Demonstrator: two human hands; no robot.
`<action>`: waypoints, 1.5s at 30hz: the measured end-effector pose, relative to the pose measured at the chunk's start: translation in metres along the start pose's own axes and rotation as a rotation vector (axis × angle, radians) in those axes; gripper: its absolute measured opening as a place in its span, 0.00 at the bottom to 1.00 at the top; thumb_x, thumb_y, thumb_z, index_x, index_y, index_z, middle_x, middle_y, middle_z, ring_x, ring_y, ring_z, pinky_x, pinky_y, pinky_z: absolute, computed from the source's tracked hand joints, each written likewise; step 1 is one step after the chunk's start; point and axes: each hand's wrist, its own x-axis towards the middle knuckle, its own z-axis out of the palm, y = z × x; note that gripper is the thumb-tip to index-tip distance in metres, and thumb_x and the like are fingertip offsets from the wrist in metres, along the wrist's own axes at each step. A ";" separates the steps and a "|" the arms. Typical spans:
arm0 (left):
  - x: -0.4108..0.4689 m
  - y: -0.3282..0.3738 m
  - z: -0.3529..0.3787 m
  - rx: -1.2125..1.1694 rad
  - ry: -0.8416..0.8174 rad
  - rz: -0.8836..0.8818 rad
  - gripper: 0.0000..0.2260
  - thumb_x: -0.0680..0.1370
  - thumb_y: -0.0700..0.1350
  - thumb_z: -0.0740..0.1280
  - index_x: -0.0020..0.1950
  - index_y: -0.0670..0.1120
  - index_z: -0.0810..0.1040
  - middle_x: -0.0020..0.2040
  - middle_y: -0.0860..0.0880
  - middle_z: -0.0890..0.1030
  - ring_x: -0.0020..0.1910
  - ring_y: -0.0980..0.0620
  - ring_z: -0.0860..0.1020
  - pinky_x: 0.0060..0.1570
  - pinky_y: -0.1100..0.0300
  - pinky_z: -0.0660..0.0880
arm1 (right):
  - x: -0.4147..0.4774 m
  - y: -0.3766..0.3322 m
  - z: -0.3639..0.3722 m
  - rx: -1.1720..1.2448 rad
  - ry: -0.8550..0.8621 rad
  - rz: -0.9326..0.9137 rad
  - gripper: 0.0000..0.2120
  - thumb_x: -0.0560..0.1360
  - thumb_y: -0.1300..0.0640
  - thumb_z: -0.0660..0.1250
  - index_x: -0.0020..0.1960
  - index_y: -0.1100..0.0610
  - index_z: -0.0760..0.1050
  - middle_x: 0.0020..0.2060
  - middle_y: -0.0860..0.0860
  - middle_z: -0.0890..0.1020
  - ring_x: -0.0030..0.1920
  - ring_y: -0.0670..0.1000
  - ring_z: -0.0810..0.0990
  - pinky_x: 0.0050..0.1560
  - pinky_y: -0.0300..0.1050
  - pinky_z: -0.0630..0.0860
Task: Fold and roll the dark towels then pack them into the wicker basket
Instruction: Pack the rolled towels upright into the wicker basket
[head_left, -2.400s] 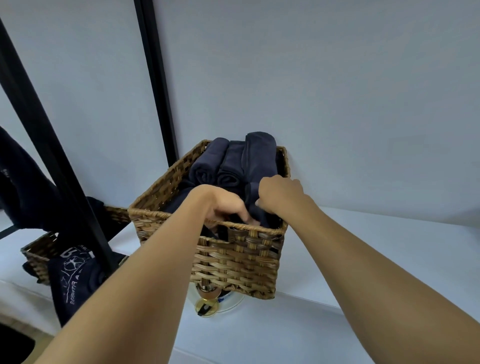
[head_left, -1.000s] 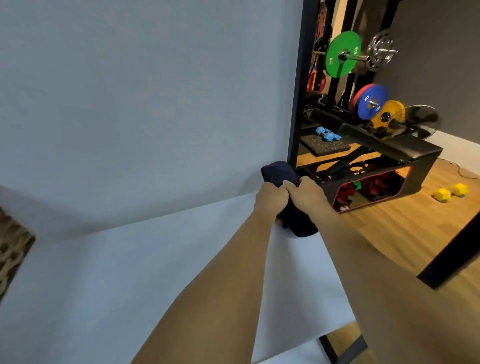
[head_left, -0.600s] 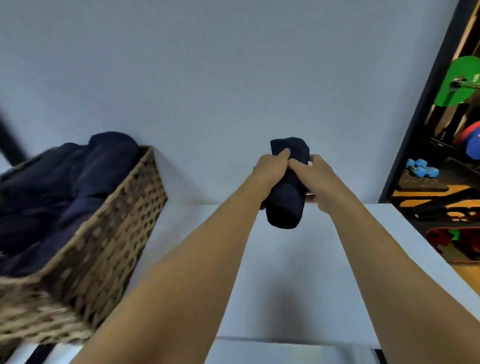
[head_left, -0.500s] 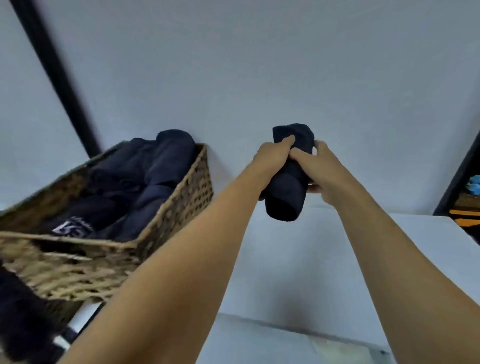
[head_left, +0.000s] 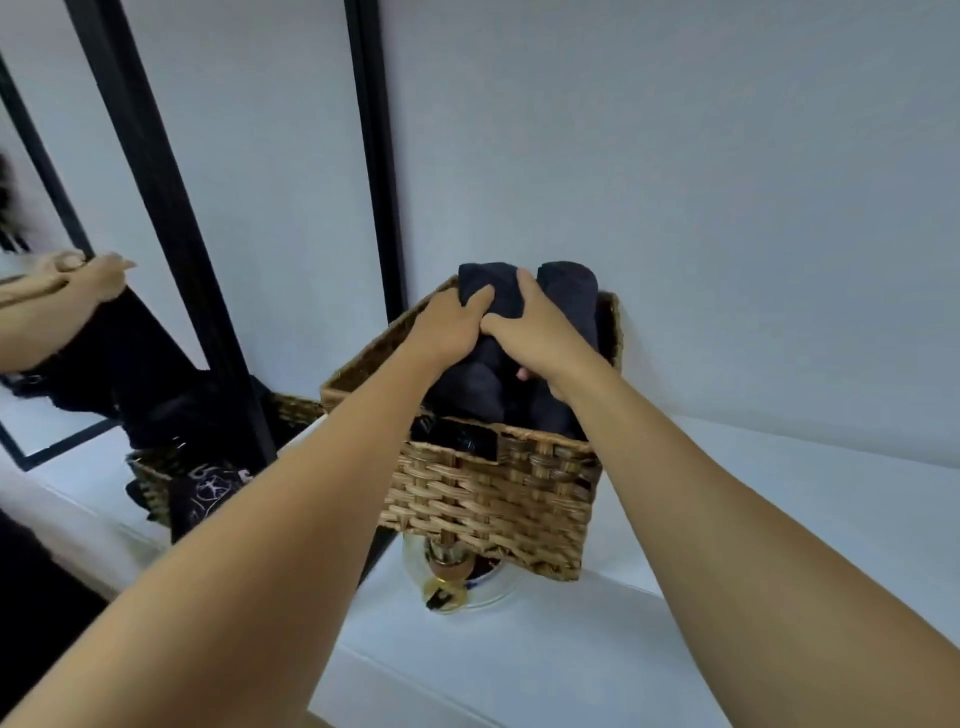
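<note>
- Table (head_left: 779, 519): white top set against a pale wall. It carries the basket towards its left end.
- Mirror (head_left: 62, 156): black-framed, on our left. It reflects a pair of hands and some dark cloth.
- Basket (head_left: 493, 493): wicker, rectangular, open at the top, its front wall facing us. Dark rolls fill most of it.
- Towel (head_left: 488, 275): the dark roll we are packing, in the left half of the basket. Its long axis runs away from us, the far end raised above the back rim and the near end sunk among the other rolls.
- Second towel (head_left: 569, 296): a roll lying parallel and touching the first on its right side.
- Left hand (head_left: 449, 327): fingers curled over the top and left side of the towel, gripping it.
- Right hand (head_left: 535, 332): wrapped round the same towel from the right, thumb meeting the left hand. Neither hand is nearer than the other.
- Judgement: the towel lies directly under both palms, so we reckon the next push goes down and forward along its length, to lower the raised end.
- Round thing (head_left: 452, 587): small, pale with a gold part, half hidden beneath the basket's front. We cannot tell what it is.
</note>
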 end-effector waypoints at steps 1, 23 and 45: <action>0.000 -0.007 0.001 0.017 0.000 0.024 0.19 0.83 0.53 0.57 0.65 0.42 0.77 0.59 0.44 0.81 0.58 0.46 0.78 0.63 0.50 0.72 | 0.003 0.002 0.005 -0.022 0.001 0.015 0.42 0.75 0.49 0.64 0.79 0.43 0.40 0.72 0.55 0.67 0.46 0.53 0.80 0.29 0.41 0.73; 0.012 -0.038 -0.001 0.363 -0.448 -0.263 0.14 0.83 0.47 0.59 0.60 0.38 0.73 0.51 0.42 0.78 0.44 0.47 0.74 0.44 0.56 0.70 | 0.036 0.023 0.007 -0.778 -0.005 -0.094 0.18 0.81 0.48 0.59 0.68 0.52 0.69 0.63 0.56 0.73 0.59 0.58 0.74 0.47 0.48 0.68; -0.001 -0.044 0.008 0.826 -0.282 0.122 0.08 0.80 0.49 0.62 0.47 0.45 0.72 0.43 0.48 0.74 0.42 0.46 0.74 0.42 0.52 0.71 | 0.042 0.043 0.011 -0.931 -0.053 -0.315 0.11 0.79 0.50 0.63 0.60 0.51 0.73 0.57 0.53 0.74 0.55 0.58 0.76 0.49 0.53 0.73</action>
